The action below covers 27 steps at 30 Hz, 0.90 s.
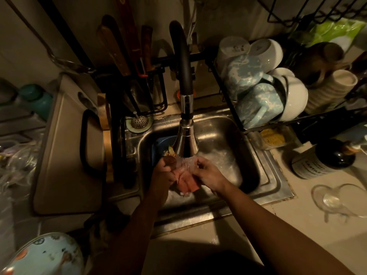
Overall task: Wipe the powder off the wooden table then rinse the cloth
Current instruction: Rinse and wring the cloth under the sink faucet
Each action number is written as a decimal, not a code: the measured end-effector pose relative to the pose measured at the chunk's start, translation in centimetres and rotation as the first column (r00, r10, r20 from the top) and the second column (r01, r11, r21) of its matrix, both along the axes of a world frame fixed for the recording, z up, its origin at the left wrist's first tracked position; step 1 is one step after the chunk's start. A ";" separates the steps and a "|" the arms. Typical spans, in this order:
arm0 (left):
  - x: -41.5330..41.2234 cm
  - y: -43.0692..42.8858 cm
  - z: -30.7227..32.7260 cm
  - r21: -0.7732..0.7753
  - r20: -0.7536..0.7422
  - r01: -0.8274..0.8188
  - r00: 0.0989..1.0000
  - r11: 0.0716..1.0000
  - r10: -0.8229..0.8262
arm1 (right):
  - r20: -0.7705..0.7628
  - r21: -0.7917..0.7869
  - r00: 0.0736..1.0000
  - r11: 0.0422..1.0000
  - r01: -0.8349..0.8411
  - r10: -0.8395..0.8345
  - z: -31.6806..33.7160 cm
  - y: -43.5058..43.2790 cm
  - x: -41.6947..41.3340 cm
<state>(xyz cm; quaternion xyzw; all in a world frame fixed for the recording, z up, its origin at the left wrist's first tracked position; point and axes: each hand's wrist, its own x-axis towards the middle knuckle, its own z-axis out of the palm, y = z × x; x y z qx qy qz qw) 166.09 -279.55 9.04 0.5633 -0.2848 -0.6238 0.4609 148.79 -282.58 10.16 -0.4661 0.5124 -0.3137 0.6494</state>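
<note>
My left hand (165, 171) and right hand (206, 172) both grip the cloth (186, 182) under the tap (185, 143); I should knead every fold over the sink (264, 173).

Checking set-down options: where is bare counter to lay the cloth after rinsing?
Bare counter lies right of the sink, bordered by its rim, the dark bottle and the glass dish; another strip fronts the sink. Crowded: the dish rack, packed with mugs.
</note>
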 end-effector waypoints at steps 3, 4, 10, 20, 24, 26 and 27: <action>0.4 0.3 0.2 -0.040 0.077 0.052 0.996 0.998 -0.049 | 0.027 -0.042 1.000 0.999 0.006 -0.005 0.2 0.3 0.4; 0.3 0.3 0.3 -0.052 0.088 0.086 0.993 0.995 -0.082 | 0.050 -0.040 0.999 0.999 0.015 -0.013 0.3 0.3 0.5; 0.8 -0.2 -0.4 -0.030 0.391 0.218 0.901 0.975 -0.189 | 0.122 0.004 0.992 1.000 -0.031 0.031 1.1 0.1 0.2; 0.7 0.1 -2.9 -0.072 0.280 0.223 0.940 0.972 -0.195 | 0.015 -0.019 0.995 0.995 -0.097 0.097 0.3 -0.2 -1.9; 0.4 -0.5 -2.7 -0.006 0.435 0.223 0.878 0.975 -0.199 | -0.059 -0.036 0.994 0.995 -0.096 0.094 0.3 -0.4 -2.3; 0.1 -0.8 -1.8 0.016 0.433 0.237 0.874 0.971 -0.221 | -0.060 -0.025 0.995 0.996 -0.084 0.082 0.4 -0.4 -2.5; -0.1 -0.8 -1.3 0.015 0.409 0.253 0.881 0.967 -0.237 | -0.063 -0.025 0.996 0.997 -0.072 0.070 0.4 -0.4 -2.6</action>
